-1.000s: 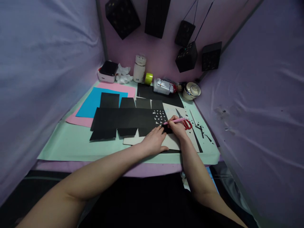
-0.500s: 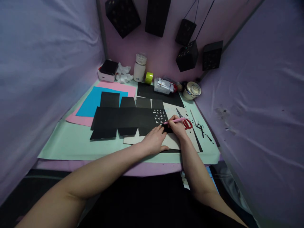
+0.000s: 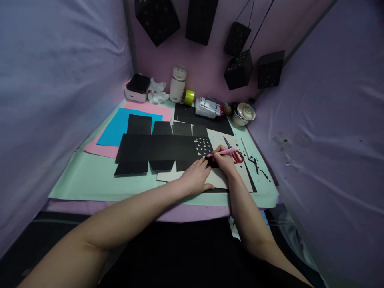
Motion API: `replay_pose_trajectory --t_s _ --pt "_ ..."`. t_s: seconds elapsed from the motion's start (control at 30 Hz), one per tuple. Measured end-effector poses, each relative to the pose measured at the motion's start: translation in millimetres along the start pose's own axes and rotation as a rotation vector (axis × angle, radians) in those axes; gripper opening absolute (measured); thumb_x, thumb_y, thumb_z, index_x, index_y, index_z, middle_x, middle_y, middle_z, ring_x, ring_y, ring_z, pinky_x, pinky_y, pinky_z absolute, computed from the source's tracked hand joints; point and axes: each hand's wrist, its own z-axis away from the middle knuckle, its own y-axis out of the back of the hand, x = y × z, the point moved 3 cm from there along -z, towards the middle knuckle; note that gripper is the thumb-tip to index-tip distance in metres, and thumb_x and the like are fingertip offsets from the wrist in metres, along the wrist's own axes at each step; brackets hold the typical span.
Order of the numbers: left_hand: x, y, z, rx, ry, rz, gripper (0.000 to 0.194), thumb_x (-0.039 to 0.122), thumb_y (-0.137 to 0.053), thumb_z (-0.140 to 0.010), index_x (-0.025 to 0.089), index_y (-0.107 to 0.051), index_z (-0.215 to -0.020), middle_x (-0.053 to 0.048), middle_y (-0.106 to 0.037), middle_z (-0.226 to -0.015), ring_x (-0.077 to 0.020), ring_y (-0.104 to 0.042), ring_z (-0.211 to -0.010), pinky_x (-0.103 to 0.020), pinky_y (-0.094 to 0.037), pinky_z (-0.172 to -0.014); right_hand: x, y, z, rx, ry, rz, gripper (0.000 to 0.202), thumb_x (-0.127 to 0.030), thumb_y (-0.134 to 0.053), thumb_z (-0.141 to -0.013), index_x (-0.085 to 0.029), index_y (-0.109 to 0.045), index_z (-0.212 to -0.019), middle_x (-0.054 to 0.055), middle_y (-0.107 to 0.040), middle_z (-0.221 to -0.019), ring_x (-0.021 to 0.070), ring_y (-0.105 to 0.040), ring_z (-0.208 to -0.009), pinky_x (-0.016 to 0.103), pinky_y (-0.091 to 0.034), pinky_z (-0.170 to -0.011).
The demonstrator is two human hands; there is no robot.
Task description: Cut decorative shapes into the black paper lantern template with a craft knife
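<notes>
A black card sheet [image 3: 156, 147] with flaps along both long edges lies flat on the table. Small triangular cut-outs [image 3: 203, 147] show near its right end. My left hand [image 3: 196, 177] rests open on the card's lower right part, thumb spread over the white board [image 3: 220, 181] underneath. Pinched in my right hand [image 3: 224, 159] is a pink pen-like tool [image 3: 225, 151], its tip at the lower edge of the cut-outs. Red-handled scissors [image 3: 238, 157] lie just beyond my right hand.
Black scraps [image 3: 264, 174] and a white pen-like stick [image 3: 245, 148] lie at the right. Blue paper [image 3: 115, 130] covers pink paper at the left. Behind stand a white bottle [image 3: 177, 86], yellow tape [image 3: 189, 97] and a lidded bowl [image 3: 244, 114]. Black boxes [image 3: 239, 71] hang above.
The whole view has shifted very slightly. Both hands keep nearly the same place on the card, and the pink tool's tip has hardly moved.
</notes>
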Motion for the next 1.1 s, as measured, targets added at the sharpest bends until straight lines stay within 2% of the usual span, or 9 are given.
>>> replay_pose_trajectory --t_s 0.43,0.57,0.63,0.7,0.77,0.83,0.93,1.1 --pt "-1 -1.2 0 0.004 -0.002 0.035 0.069 0.056 -0.064 -0.083 0.009 -0.052 -0.132 -0.022 -0.039 -0.15 -0.0369 -0.032 -0.142 -0.048 -0.026 -0.115 0 -1 1 0.011 -0.006 0.013 0.01 -0.026 -0.055 -0.073 -0.025 -0.048 -0.066 -0.005 -0.056 -0.058 0.016 -0.054 -0.059 0.029 -0.043 -0.06" --pt "-1 -1.9 1 0.003 -0.012 0.032 0.071 0.055 -0.065 -0.083 0.007 -0.051 -0.133 -0.023 -0.04 -0.149 -0.0364 -0.031 -0.142 -0.046 -0.024 -0.116 0 3 1 0.071 -0.001 -0.003 0.012 -0.027 -0.054 -0.075 -0.025 -0.047 -0.065 -0.005 -0.054 -0.058 0.0156 -0.053 -0.059 0.028 -0.044 -0.061" --pt "-1 -2.1 1 0.01 -0.008 0.031 0.071 0.055 -0.065 -0.083 0.007 -0.05 -0.134 -0.022 -0.041 -0.147 -0.0366 -0.031 -0.142 -0.046 -0.024 -0.116 -1 5 -1 0.113 0.003 -0.02 0.01 -0.032 -0.053 -0.078 -0.025 -0.05 -0.073 -0.004 -0.057 -0.063 0.0159 -0.056 -0.062 0.028 -0.046 -0.063" --pt "0 -1.4 2 0.027 0.004 0.03 0.068 0.055 -0.064 -0.084 0.009 -0.052 -0.132 -0.021 -0.043 -0.143 -0.0366 -0.033 -0.139 -0.047 -0.028 -0.114 -2 4 -3 0.126 0.02 -0.06 0.016 -0.038 -0.052 -0.082 -0.025 -0.054 -0.089 -0.001 -0.065 -0.077 0.0167 -0.061 -0.068 0.03 -0.049 -0.066" --pt "1 0.1 3 0.048 0.014 0.029 0.064 0.055 -0.063 -0.084 0.011 -0.054 -0.129 -0.02 -0.047 -0.136 -0.0361 -0.037 -0.134 -0.047 -0.033 -0.11 -5 1 -3 0.097 0.064 -0.124 0.031 -0.043 -0.051 -0.086 -0.024 -0.053 -0.111 0.003 -0.07 -0.092 0.0184 -0.066 -0.075 0.033 -0.052 -0.072" --pt "1 1.7 5 0.064 0.018 0.027 0.061 0.055 -0.064 -0.084 0.012 -0.056 -0.126 -0.018 -0.049 -0.129 -0.0354 -0.041 -0.128 -0.047 -0.037 -0.106 -8 -2 -1 0.048 0.123 -0.156 0.039 -0.043 -0.05 -0.089 -0.024 -0.051 -0.123 0.005 -0.072 -0.098 0.0209 -0.069 -0.085 0.036 -0.053 -0.081" --pt "1 3.0 5 0.074 0.017 0.022 0.059 0.055 -0.064 -0.083 0.012 -0.058 -0.122 -0.017 -0.049 -0.124 -0.0348 -0.042 -0.123 -0.047 -0.039 -0.104 -10 -5 7 -0.031 0.179 -0.088 0.035 -0.043 -0.051 -0.091 -0.025 -0.055 -0.121 0.006 -0.072 -0.102 0.0234 -0.069 -0.099 0.04 -0.05 -0.093" --pt "0 1.3 5 0.076 0.015 0.007 0.061 0.056 -0.065 -0.082 0.012 -0.058 -0.124 -0.017 -0.049 -0.123 -0.0345 -0.042 -0.122 -0.046 -0.039 -0.104 -6 -2 19 -0.095 0.18 -0.041 0.026 -0.038 -0.054 -0.09 -0.025 -0.058 -0.113 0.006 -0.073 -0.104 0.0233 -0.068 -0.101 0.039 -0.049 -0.094"
